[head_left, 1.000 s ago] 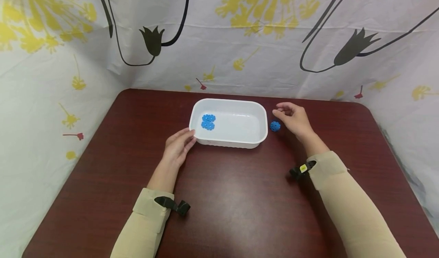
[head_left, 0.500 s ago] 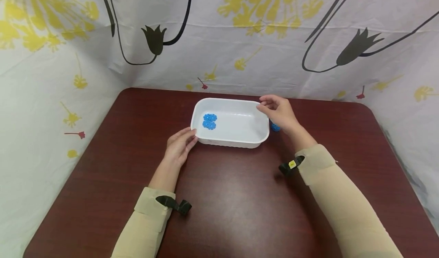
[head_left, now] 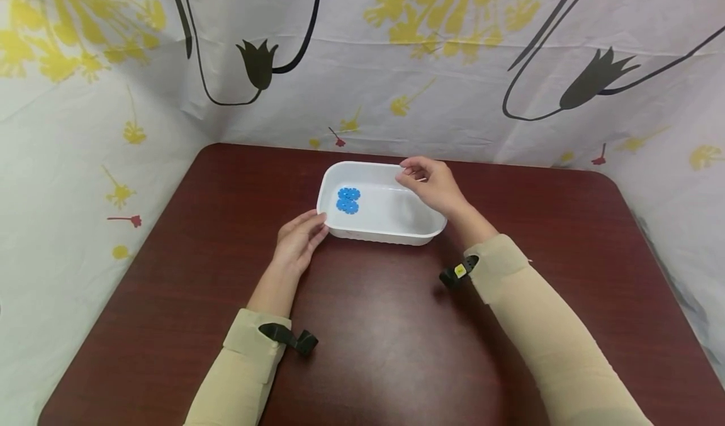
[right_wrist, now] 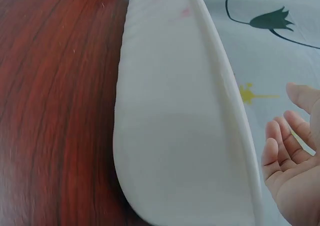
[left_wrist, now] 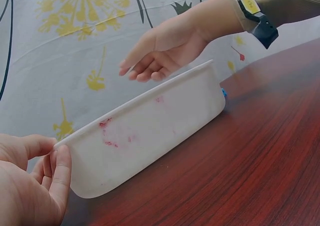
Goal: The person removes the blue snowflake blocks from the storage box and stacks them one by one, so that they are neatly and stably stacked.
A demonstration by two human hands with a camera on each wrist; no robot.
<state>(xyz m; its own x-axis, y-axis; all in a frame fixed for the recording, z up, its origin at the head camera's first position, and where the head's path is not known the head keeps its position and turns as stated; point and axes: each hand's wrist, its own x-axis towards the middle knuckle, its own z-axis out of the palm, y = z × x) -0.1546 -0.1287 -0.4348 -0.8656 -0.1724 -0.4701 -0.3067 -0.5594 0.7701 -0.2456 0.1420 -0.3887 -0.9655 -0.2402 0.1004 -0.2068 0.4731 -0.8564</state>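
Note:
My left hand (head_left: 296, 240) pinches the near-left corner of a white plastic tray (head_left: 376, 233), thumb at the rim and fingers against the outer wall. In the left wrist view, the same hand (left_wrist: 37, 178) holds that corner. Inside the tray's left part lie blue notched plastic discs (head_left: 348, 206), close together. Above the tray's right half hovers my right hand (head_left: 433, 187), fingers loosely bent. The right wrist view shows this hand (right_wrist: 295, 161) with thumb and fingers apart and nothing between them. Another blue piece (left_wrist: 224, 92) peeks out beyond the tray's far end; my right arm hides it in the head view.
The tray stands on a dark red wooden table (head_left: 362, 350), towards its back edge. Behind the table hangs a white cloth (head_left: 340, 55) with flower prints. Straps with small devices sit on both wrists. Reddish smudges mark the tray's outer wall.
My right hand has moved left, from beside the blue piece at the tray's right to above the tray. The left hand has kept its hold on the corner.

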